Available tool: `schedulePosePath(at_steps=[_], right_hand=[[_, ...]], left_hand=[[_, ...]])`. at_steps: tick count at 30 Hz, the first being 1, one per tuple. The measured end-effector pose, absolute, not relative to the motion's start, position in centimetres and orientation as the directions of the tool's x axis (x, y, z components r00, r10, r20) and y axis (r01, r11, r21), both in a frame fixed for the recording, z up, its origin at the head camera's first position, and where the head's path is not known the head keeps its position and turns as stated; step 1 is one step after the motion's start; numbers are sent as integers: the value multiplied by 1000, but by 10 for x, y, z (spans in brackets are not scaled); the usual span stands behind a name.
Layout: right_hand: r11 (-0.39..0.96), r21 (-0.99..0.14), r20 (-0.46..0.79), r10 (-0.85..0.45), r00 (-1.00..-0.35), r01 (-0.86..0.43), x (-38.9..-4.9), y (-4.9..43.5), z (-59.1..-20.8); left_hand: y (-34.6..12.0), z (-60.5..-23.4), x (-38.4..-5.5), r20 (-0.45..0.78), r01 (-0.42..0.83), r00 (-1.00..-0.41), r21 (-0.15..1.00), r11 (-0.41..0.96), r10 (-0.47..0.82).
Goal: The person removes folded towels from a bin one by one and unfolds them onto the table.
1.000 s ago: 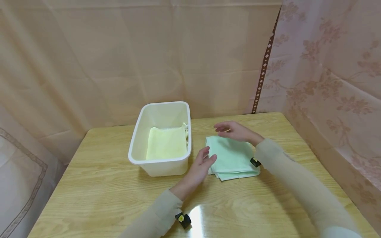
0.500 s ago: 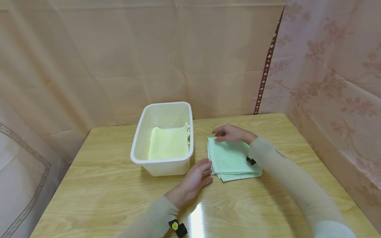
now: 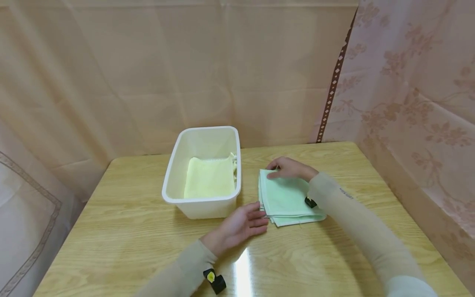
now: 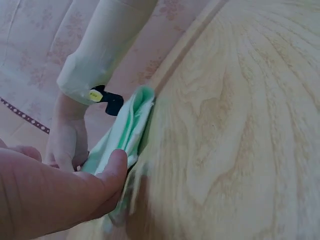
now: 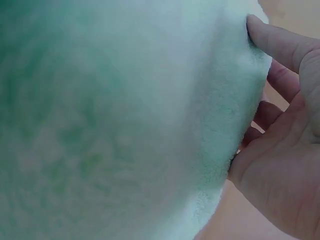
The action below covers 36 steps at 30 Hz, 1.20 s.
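A folded pale green towel (image 3: 289, 196) lies on the wooden table to the right of a white tub. At its far left corner my right hand (image 3: 291, 168) pinches the edge; in the right wrist view the thumb (image 5: 280, 42) lies on top of the towel (image 5: 220, 115) and the other fingers are behind its edge. My left hand (image 3: 239, 227) is low at the near left corner, its fingers extended against or just beside the towel. In the left wrist view the left thumb (image 4: 114, 172) points toward the folded layers (image 4: 131, 122); the fingertips are hidden.
The white tub (image 3: 202, 201) stands left of the towel, close to my left hand. Inside it lies a folded yellow towel (image 3: 208, 177). Beige curtain (image 3: 148, 82) hangs behind the wooden table (image 3: 122, 231), and a floral curtain (image 3: 419, 115) hangs along its right side.
My right hand has come down onto the towel's far edge and taken hold of it. The left hand has lowered toward the near left corner, turning so its fingers point right.
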State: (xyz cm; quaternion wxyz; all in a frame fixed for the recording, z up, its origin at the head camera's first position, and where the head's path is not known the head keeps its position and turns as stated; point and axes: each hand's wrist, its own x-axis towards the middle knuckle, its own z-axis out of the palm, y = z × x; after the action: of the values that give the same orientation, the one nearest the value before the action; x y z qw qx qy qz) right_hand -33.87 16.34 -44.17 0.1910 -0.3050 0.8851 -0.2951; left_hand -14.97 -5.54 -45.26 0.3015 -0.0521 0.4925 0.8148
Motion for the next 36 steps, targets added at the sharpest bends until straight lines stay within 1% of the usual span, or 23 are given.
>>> schedulePosePath(at_steps=[6, 17, 23, 29, 32, 36], right_hand=[[622, -667, -142, -646, -750, -410, -336, 165, -441], [573, -734, -141, -653, -744, -364, -336, 171, -436], [569, -741, -129, -641, -756, -356, -338, 175, -433], [547, -771, -127, -633, -764, -325, -337, 178, -430], [534, -781, -124, -641, -758, -323, -336, 177, -429], [535, -777, -118, -642, -757, -332, -335, 177, -428]], left_hand=[[-63, -452, -149, -384, -532, -824, 777, -336, 416], [-55, -456, -160, -390, -538, -815, 784, -309, 430], [-49, -454, -164, -379, -492, -840, 834, -250, 388], [-47, -452, -165, -326, -436, -849, 877, -202, 416], [-47, -453, -167, -320, -443, -845, 868, -226, 428], [-47, -457, -170, -319, -481, -831, 824, -301, 455]])
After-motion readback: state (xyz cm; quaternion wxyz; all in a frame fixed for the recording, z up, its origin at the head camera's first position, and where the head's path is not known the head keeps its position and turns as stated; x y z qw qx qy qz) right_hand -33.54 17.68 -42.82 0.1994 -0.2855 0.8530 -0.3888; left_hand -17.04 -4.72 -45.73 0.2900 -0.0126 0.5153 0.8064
